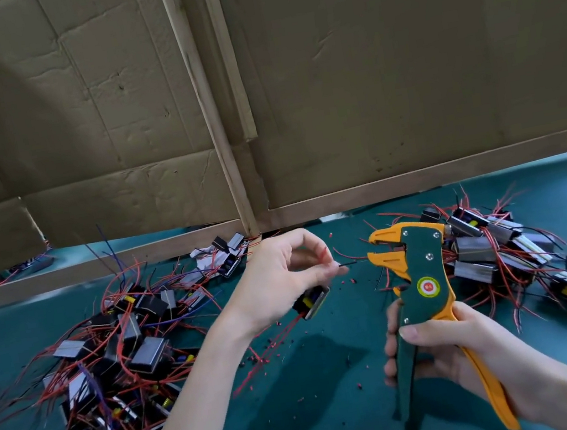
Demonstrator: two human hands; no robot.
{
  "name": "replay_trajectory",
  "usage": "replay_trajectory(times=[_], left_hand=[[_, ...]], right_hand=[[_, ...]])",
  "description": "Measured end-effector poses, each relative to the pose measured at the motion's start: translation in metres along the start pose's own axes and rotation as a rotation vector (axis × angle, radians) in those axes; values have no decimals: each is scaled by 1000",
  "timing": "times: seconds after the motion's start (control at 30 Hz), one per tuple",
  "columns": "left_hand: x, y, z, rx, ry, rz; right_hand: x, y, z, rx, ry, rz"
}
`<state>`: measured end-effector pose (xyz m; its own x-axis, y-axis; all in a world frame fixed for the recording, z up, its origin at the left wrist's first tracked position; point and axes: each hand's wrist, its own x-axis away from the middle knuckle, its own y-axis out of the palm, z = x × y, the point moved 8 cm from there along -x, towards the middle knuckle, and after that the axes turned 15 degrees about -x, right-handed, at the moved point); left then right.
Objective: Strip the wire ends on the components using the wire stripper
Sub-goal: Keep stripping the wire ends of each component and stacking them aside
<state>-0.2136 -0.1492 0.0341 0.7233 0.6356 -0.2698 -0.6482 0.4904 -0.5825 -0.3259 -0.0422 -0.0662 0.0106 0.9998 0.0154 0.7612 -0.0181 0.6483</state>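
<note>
My right hand grips the handles of a green and orange wire stripper, held upright with its orange jaws apart and facing left. My left hand pinches a thin black wire between thumb and fingers, the wire's tip pointing at the jaws and a short way from them. A small black component hangs under that hand, with red wires trailing down from it.
A pile of components with red and blue wires lies on the green table at the left, another pile at the right behind the stripper. Bits of stripped insulation dot the mat. Cardboard panels and wooden strips stand behind.
</note>
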Motion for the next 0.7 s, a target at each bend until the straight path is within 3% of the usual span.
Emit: replay_trajectory(times=[0.17, 0.3, 0.43, 0.53, 0.7], left_hand=[[-3, 3, -9, -22, -3, 0], [-5, 13, -39, -69, -112, -1], [-3, 30, -69, -320, -136, -33], [-3, 31, -75, -508, -71, 46], [0, 27, -71, -605, 20, 219]], right_hand=[[-2, -2, 1, 2, 6, -12], [-3, -4, 0, 4, 3, -8], [-4, -8, 1, 10, -1, 18], [-5, -10, 2, 14, -1, 37], [-5, -13, 3, 29, 12, 53]])
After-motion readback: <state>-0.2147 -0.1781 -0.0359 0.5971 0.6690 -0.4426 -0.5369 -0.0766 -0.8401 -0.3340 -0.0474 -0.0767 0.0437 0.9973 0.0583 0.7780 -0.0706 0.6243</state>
